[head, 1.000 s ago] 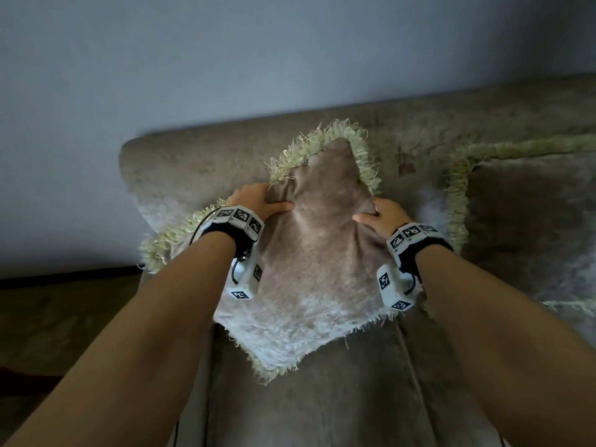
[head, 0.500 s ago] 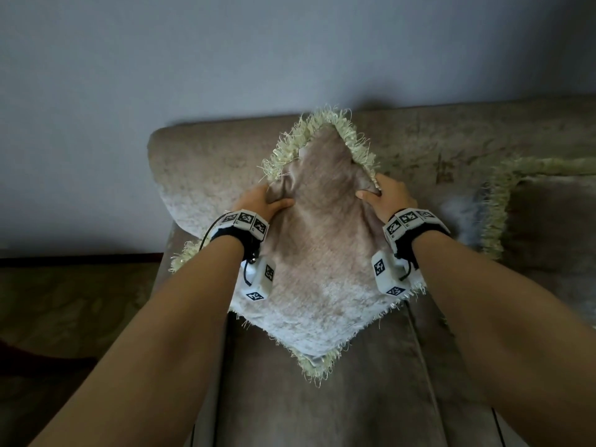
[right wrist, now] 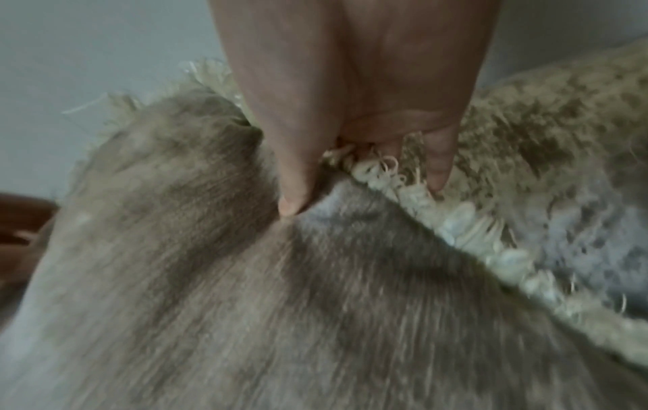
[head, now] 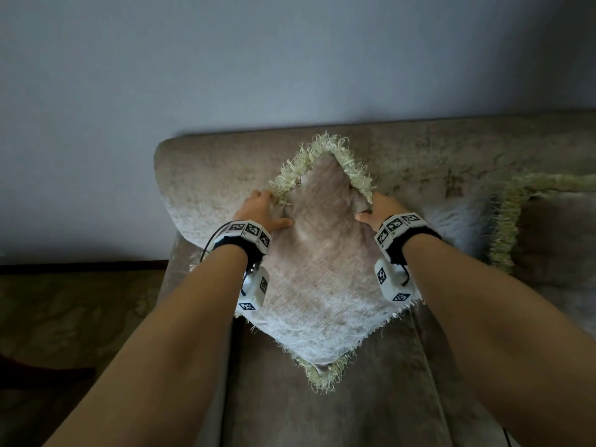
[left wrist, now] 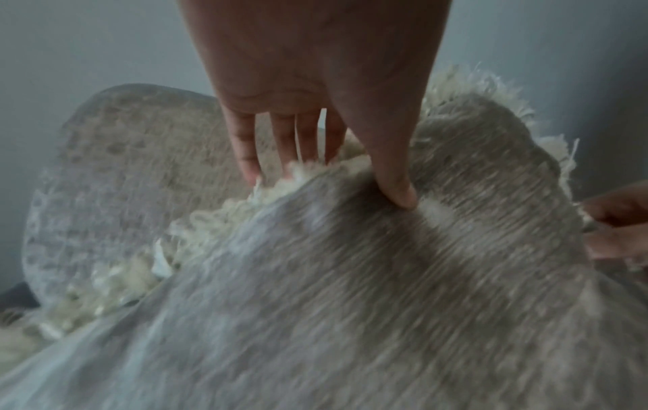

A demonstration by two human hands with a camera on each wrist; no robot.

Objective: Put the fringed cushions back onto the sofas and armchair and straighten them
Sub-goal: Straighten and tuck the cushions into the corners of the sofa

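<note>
Over the last second the cushion [head: 322, 269] has come up the sofa [head: 206, 175] backrest on its point, top corner now nearer the crest. Both hands have slid up toward that corner: the left hand [head: 258, 211] and right hand [head: 379, 209] each pinch the fringed edge, thumb in front, fingers [left wrist: 245, 149] behind. It looks nearly seated, needing only straightening. No writing readable, only wrist markers.

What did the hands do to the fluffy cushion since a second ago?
Both hands slid up the cushion toward its top corner; the left hand and right hand now pinch the fringe there. The cushion sits more squarely on its point against the sofa back. Neither grip let go.
</note>
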